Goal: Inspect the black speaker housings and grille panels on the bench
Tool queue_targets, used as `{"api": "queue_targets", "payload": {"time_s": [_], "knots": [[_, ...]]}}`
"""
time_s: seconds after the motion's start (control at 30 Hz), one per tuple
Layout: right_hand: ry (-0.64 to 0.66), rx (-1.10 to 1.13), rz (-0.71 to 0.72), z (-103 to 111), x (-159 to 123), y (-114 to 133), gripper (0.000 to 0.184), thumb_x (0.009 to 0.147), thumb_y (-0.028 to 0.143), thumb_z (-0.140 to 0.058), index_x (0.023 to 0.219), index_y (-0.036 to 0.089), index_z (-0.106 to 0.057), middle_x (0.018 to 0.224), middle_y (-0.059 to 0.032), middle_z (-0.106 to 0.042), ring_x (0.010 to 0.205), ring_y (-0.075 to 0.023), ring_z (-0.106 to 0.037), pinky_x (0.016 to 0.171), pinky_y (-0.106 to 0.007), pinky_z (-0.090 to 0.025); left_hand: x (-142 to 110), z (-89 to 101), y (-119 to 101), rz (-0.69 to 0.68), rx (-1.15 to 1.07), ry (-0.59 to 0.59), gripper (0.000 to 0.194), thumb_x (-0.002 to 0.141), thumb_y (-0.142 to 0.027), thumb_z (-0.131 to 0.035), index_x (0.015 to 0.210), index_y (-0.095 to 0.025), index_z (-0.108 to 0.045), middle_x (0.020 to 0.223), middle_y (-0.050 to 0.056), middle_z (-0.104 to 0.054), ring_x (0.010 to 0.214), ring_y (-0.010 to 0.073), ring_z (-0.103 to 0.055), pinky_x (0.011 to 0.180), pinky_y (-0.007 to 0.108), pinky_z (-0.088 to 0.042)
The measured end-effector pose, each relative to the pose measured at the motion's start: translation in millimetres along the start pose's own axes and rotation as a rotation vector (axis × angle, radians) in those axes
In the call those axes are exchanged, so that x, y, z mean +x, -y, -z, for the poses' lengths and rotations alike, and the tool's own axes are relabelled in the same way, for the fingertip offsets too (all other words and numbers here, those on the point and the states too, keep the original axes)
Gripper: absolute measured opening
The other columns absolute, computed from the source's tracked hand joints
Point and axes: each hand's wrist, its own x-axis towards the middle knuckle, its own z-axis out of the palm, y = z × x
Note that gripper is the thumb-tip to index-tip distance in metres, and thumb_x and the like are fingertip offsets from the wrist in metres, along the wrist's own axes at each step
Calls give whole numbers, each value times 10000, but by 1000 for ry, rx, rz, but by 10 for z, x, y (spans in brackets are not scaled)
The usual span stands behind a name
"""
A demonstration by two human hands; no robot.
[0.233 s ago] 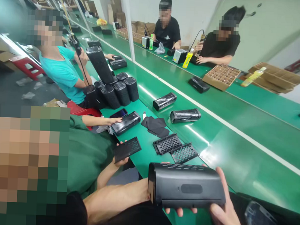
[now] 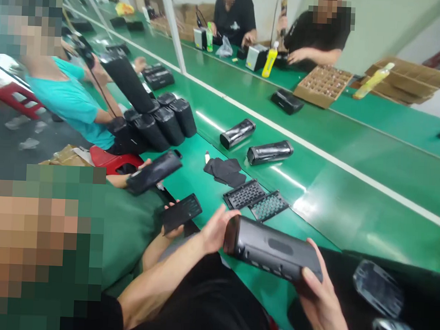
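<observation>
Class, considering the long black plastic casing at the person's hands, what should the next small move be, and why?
Perhaps curl the bare left hand around the left end of the long, rounded, black plastic casing: that hand looks open there, while the bare right hand clearly grips the opposite end.

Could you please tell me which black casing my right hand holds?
The foreground casing between your left hand and right hand; no other touches either.
</observation>
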Motion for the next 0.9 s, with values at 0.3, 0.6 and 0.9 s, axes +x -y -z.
{"api": "queue_targets", "payload": {"time_s": [0.3,0.6,0.9], "knots": [[-65,-8,-52,200,-178,-208,1000,620,523,-935,1506,362,-500,1427,-73,-583,1295,-323,-571,1122,-485,-432,-12,7,-7,-61,234,116,998,687,-485,-855,1547,-275,-395,1545,108,-449,1200,299,-579,1036,417,-482],[-208,-14,116,101,-233,-436,864,686,527,-876,1452,323,-531,1368,-66,-567,1229,-306,-556,1125,-497,-403,73,-45,82,-134,370,67,861,710,-491,-795,1463,-229,-471,1293,93,-602,1061,272,-590,938,370,-476],[-140,-194,37,300,-340,-551,839,680,584,-889,1415,323,-579,1357,-54,-601,1214,-295,-563,1169,-509,-342,124,21,166,145,330,74,769,799,-585,-734,1471,-297,-498,1426,67,-572,1310,309,-534,1153,447,-386]]}}
